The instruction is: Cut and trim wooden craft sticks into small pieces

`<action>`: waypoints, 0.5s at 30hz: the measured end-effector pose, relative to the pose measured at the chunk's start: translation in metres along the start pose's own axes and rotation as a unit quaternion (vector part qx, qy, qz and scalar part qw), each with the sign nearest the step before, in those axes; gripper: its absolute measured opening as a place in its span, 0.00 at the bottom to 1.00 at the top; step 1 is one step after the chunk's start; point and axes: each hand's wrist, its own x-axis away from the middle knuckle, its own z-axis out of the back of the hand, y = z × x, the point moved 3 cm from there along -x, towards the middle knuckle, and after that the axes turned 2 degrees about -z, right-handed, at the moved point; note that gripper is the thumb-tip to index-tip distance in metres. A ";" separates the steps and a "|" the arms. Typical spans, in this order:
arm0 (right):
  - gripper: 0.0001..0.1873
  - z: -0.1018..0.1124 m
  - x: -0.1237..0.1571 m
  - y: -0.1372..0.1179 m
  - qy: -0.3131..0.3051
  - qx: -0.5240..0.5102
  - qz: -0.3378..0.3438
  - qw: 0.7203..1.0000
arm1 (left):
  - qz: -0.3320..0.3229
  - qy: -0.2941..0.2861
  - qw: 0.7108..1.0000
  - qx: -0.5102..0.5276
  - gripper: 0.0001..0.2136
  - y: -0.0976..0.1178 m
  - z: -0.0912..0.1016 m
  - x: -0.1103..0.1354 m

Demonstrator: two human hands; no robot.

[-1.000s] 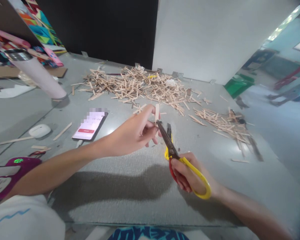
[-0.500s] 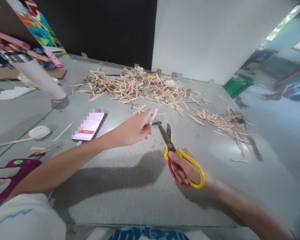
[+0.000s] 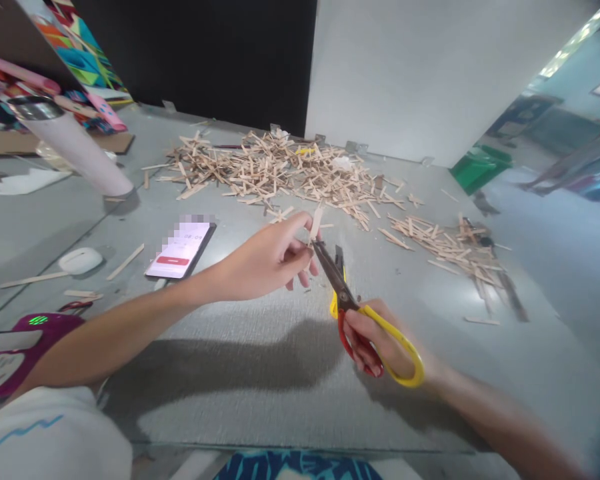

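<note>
My left hand [image 3: 267, 260] pinches a short wooden stick [image 3: 316, 223] upright between thumb and fingers, above the grey table [image 3: 260, 373]. My right hand [image 3: 380, 343] grips the yellow and red handles of a pair of scissors [image 3: 353, 303]. The scissor blades are parted and their tips sit right at the lower end of the stick. A wide pile of cut wooden sticks [image 3: 275, 170] lies beyond both hands, and a smaller pile [image 3: 450, 247] lies to the right.
A phone [image 3: 180, 248] with a lit screen lies left of my left hand. A pale tube with a metal rim [image 3: 73, 143] stands at the far left. A white earbud case [image 3: 80, 260], loose long sticks [image 3: 125, 262] and a purple device [image 3: 10, 357] lie near the left edge.
My left hand dipped toward the table with the stick, then rose again and drew it back to the scissor tips. My right hand shifted slightly with the scissors, blades still parted.
</note>
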 end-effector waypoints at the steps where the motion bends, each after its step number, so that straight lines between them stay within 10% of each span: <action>1: 0.32 0.000 0.000 0.000 0.003 0.005 -0.004 1.000 | 0.001 0.001 1.000 0.000 0.07 0.001 0.000 0.000; 15: 0.44 -0.002 0.000 0.001 0.001 0.032 0.010 0.999 | 0.007 -0.013 0.997 -0.070 0.05 -0.002 0.001 -0.002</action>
